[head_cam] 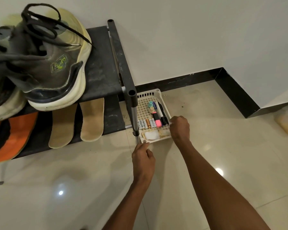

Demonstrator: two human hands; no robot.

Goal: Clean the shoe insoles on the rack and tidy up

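White plastic basket [156, 94] sits on the floor beside the rack [121, 63]; the left hand [142, 157] seems to pinch its near rim, fingers hidden, right hand [179, 126] curled on its side. Tan insoles [92, 119] lie on the lower shelf, orange ones [15, 136] cut off.

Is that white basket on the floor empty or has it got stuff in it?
Not empty: the basket holds batteries, markers and a white cloth.
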